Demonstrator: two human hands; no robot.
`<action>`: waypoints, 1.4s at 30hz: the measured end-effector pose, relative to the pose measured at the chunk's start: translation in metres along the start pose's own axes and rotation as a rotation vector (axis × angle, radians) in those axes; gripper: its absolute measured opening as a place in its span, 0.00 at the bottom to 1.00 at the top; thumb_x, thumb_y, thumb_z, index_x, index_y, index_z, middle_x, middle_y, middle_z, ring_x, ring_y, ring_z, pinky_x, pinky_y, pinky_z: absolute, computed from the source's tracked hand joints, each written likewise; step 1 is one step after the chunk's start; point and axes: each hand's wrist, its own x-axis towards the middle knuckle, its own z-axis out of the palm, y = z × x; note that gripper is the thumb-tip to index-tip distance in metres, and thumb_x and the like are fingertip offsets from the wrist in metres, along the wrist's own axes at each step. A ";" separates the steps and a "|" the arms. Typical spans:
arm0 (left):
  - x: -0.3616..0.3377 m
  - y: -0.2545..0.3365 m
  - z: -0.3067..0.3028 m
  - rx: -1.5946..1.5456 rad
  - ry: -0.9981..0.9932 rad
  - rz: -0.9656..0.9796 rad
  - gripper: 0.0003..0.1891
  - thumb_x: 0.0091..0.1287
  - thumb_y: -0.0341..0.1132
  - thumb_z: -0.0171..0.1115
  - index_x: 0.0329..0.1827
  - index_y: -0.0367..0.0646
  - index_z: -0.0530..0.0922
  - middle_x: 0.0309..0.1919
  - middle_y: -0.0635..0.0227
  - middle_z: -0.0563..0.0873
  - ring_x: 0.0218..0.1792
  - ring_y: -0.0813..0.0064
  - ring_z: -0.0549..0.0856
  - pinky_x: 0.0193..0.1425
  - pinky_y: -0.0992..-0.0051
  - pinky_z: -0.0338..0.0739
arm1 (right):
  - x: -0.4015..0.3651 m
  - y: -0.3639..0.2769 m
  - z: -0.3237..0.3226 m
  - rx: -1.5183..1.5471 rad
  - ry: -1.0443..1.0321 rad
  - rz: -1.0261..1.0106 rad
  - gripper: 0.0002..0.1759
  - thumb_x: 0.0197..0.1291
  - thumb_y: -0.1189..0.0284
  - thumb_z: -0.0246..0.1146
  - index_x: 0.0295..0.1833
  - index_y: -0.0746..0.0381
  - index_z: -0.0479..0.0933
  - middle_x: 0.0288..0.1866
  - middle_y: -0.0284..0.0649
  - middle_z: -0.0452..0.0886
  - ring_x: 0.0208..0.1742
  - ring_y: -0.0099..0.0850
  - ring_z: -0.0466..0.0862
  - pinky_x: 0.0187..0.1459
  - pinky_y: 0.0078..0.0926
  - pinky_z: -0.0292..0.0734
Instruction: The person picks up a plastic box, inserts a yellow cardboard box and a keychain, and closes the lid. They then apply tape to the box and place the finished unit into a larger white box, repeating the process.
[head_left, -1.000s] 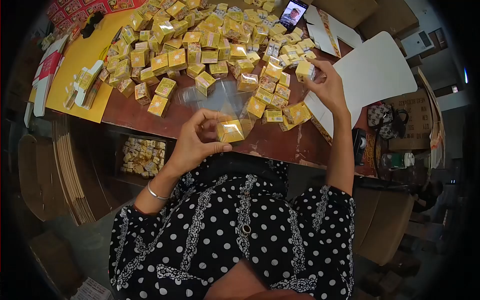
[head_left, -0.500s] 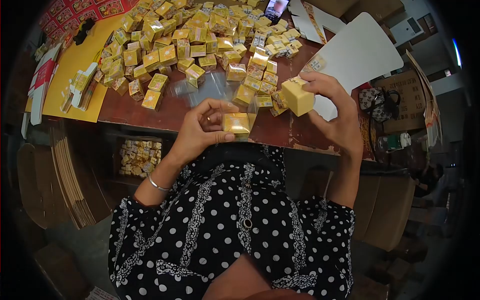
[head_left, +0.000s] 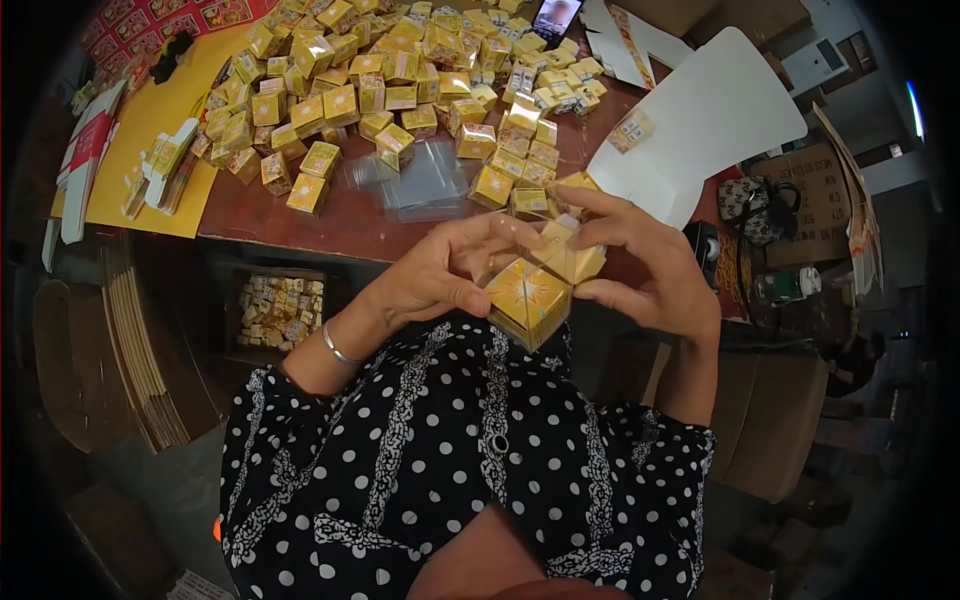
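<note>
The bench (head_left: 300, 215) carries a white card sheet (head_left: 720, 100) at its right end and a yellow sheet (head_left: 170, 130) at its left end. A heap of small yellow boxes (head_left: 400, 70) covers the middle and far side of the bench. Below the bench's near edge, towards the left, an open tray (head_left: 275, 310) holds more small boxes, loosely piled. Clear sleeves (head_left: 425, 180) lie flat on the bench nearer its front edge. Just in front of that edge, the left hand (head_left: 440, 275) pinches a sunburst box (head_left: 527, 295) between thumb and fingers. The right hand (head_left: 650, 270), fingers curled, pinches a pale box (head_left: 570, 255) that touches the sunburst box's top.
</note>
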 end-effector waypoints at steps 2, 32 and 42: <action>0.000 0.001 0.003 0.014 0.012 -0.027 0.40 0.55 0.27 0.83 0.72 0.36 0.71 0.76 0.59 0.70 0.77 0.65 0.70 0.80 0.62 0.66 | -0.002 0.009 -0.005 0.157 -0.145 0.071 0.28 0.51 0.72 0.79 0.58 0.59 0.79 0.65 0.44 0.82 0.58 0.47 0.86 0.55 0.39 0.83; -0.010 0.008 -0.002 0.383 0.121 -0.301 0.31 0.58 0.22 0.78 0.66 0.35 0.77 0.59 0.61 0.86 0.60 0.70 0.86 0.64 0.71 0.83 | 0.027 0.002 -0.023 -0.041 -0.204 -0.081 0.28 0.45 0.63 0.83 0.52 0.62 0.84 0.69 0.46 0.80 0.71 0.46 0.77 0.70 0.49 0.70; -0.015 0.012 0.018 0.471 0.367 -0.237 0.36 0.58 0.22 0.79 0.71 0.35 0.72 0.61 0.60 0.84 0.60 0.71 0.86 0.60 0.72 0.85 | 0.014 0.010 0.000 0.135 -0.164 0.067 0.48 0.49 0.54 0.81 0.74 0.63 0.74 0.75 0.48 0.74 0.73 0.42 0.76 0.68 0.39 0.76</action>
